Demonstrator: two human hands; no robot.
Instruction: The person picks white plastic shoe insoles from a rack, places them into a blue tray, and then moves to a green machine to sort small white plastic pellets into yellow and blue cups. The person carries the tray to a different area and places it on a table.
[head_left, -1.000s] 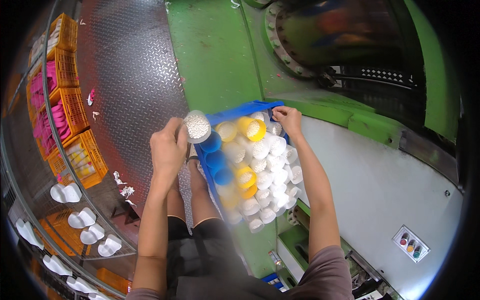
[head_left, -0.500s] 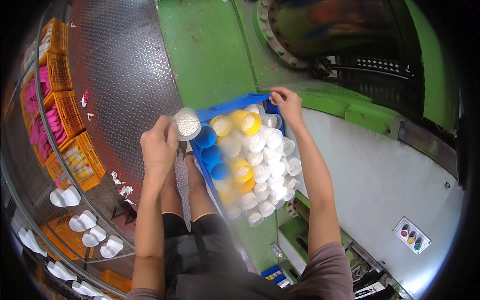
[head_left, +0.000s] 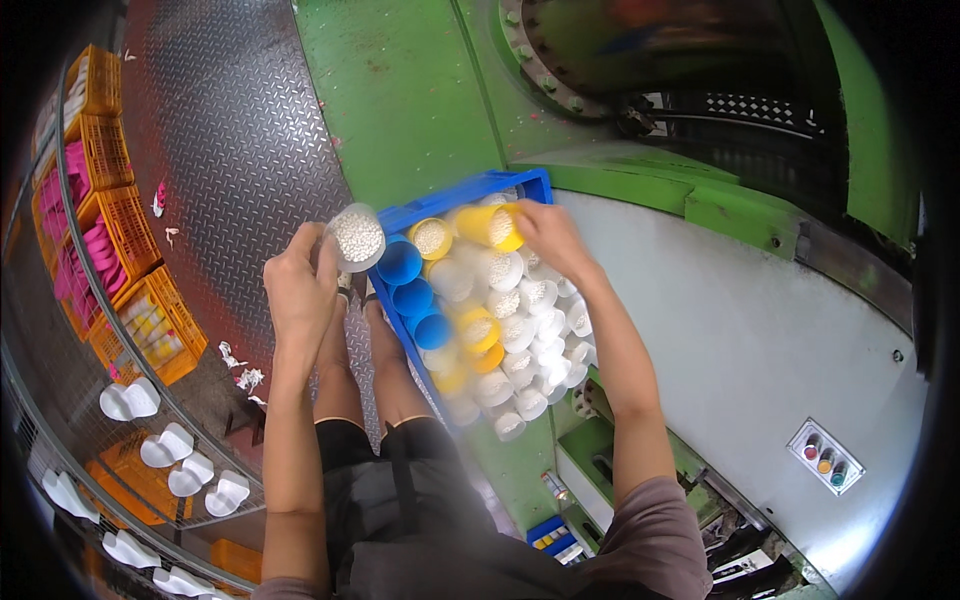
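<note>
My left hand (head_left: 300, 285) is closed around a translucent cup (head_left: 358, 238) filled with white pellets, held just outside the left edge of a blue crate (head_left: 520, 182). Over the far part of the crate, my right hand (head_left: 552, 238) pinches the rim of a yellow cup (head_left: 486, 226) that also has white pellets in it. Three blue cups (head_left: 400, 262) stand along the crate's left side, with no pellets visible inside. Many translucent cups (head_left: 518, 335) with pellets and a few more yellow cups (head_left: 480, 330) fill the rest. Part of the picture there is hazy.
Green machine panels (head_left: 400, 100) lie ahead, with a large dark round opening at the far right. A pale metal cover (head_left: 700, 320) with a button panel (head_left: 825, 456) is at right. Orange crates (head_left: 150, 325) and a wire rack (head_left: 215, 425) with white moulded pieces line the left.
My right hand has left the crate's far rim and come inward and down onto the yellow cup. My left hand still holds the pellet-filled cup. The whole view has shifted slightly.
</note>
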